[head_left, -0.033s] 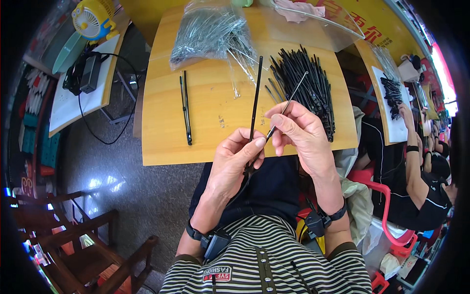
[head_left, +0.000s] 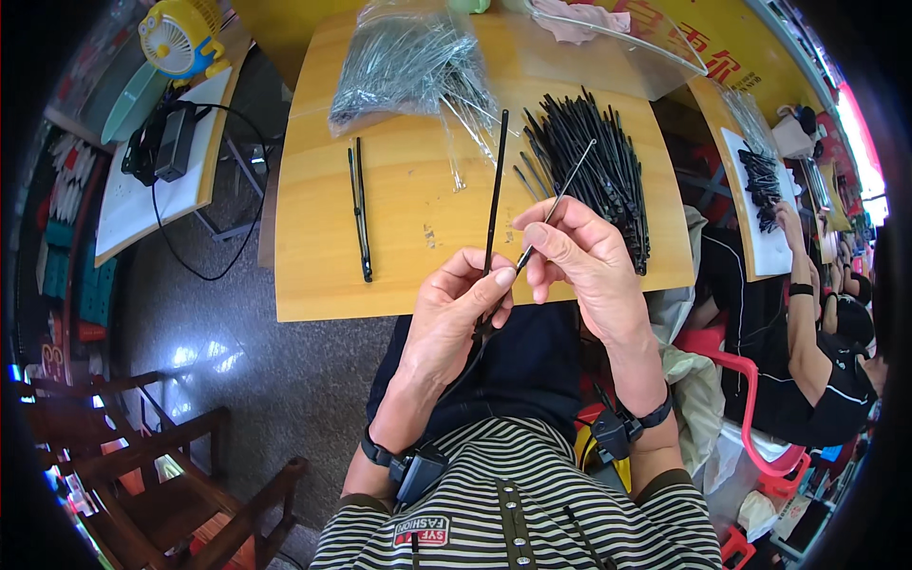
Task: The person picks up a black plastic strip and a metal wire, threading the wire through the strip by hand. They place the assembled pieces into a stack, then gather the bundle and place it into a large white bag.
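My left hand (head_left: 463, 299) is closed, its thumb and fingers pinching a long thin black strip (head_left: 497, 180) that points up and away from me. From the same pinch a second dark piece slants toward my right hand (head_left: 579, 252). Between its thumb and forefinger, my right hand grips a thin metal rod (head_left: 574, 171) with a small loop at its far tip. Rod and dark piece run in one line between the hands; whether one sits inside the other, I cannot tell. Just beyond my right hand lies a heap of similar black strips (head_left: 594, 171).
A folded black strip (head_left: 361, 214) lies at the left of the wooden table (head_left: 313, 294). Behind it is a clear bag of thin metal rods (head_left: 404, 71), some spilling out. A clear sheet (head_left: 608, 57) covers the far right. A co-worker's hand (head_left: 785, 220) reaches onto a right-hand table.
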Tool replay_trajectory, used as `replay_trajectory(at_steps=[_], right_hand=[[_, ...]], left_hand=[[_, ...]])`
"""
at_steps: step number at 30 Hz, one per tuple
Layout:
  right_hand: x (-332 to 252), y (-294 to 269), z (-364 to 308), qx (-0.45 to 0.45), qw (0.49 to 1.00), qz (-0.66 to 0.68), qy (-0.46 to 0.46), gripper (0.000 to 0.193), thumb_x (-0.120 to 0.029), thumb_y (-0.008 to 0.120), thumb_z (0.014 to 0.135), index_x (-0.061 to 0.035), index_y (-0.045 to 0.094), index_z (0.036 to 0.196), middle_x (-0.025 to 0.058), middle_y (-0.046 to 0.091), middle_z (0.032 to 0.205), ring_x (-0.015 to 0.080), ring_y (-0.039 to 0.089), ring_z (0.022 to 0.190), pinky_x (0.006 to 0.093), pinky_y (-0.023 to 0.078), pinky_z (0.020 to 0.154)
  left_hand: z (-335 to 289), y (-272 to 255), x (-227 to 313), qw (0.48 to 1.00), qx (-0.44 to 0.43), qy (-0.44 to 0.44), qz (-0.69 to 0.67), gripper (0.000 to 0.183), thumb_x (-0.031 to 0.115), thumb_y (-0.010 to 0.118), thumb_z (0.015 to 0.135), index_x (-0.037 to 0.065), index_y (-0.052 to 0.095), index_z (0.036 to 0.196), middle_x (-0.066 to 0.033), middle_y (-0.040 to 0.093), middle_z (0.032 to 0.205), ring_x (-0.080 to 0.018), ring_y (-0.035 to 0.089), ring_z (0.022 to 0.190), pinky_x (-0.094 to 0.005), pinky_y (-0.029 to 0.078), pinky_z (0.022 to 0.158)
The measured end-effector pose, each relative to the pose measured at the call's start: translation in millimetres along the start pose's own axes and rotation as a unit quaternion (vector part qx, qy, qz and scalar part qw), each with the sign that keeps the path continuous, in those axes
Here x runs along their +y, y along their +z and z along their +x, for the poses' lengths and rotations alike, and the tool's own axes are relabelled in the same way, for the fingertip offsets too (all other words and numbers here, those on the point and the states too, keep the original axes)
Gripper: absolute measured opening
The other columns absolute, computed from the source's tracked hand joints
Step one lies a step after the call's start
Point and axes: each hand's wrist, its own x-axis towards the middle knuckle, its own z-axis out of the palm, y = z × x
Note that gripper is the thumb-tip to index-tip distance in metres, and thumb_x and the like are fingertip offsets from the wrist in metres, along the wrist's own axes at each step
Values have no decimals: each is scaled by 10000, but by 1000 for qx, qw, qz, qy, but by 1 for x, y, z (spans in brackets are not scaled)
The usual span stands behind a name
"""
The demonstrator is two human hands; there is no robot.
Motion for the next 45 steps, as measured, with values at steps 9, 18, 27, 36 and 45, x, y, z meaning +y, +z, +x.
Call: replay_trajectory(at_steps=[9, 18, 27, 36, 45], right_hand=[[5, 0, -1, -36, 999, -26, -4, 180, -110, 558, 890, 22, 549, 1012, 42, 566, 813, 75, 563, 659, 207, 495, 621], [22, 10, 4, 3, 994, -101, -33, 109, -40, 565, 865, 33, 522, 933, 59, 584, 803, 75, 560, 651, 204, 480, 605], [30, 18, 16, 24, 994, -103, -2, 102, -38, 568, 845, 41, 530, 898, 60, 588, 763, 69, 552, 618, 201, 470, 549], [35, 9, 19, 56, 952, -293, -69, 212, -111, 643, 803, 6, 558, 958, 90, 620, 802, 168, 596, 621, 276, 484, 570], [33, -24, 11, 201, 697, -683, -84, 254, -130, 678, 749, -40, 484, 885, 134, 608, 767, 313, 627, 700, 387, 494, 603]], left_hand=[[4, 0, -4, 998, 46, 35, 39, 123, 104, 631, 847, 18, 603, 931, -13, 588, 755, -61, 520, 627, -182, 417, 563], [3, -9, -9, 989, 87, 83, 80, 51, 67, 599, 853, 20, 604, 873, -34, 601, 752, -80, 520, 634, -199, 406, 555], [3, -16, -12, 985, 115, 97, 87, 85, 87, 603, 858, 7, 605, 886, -27, 585, 734, -77, 514, 631, -199, 405, 573], [4, -35, 5, 924, 188, 162, 292, 171, 89, 575, 878, -38, 601, 990, -20, 556, 727, -71, 511, 624, -189, 426, 565], [11, -89, 44, 745, 391, 237, 486, 199, 104, 589, 866, -60, 614, 976, -58, 595, 760, -101, 513, 661, -259, 436, 615]])
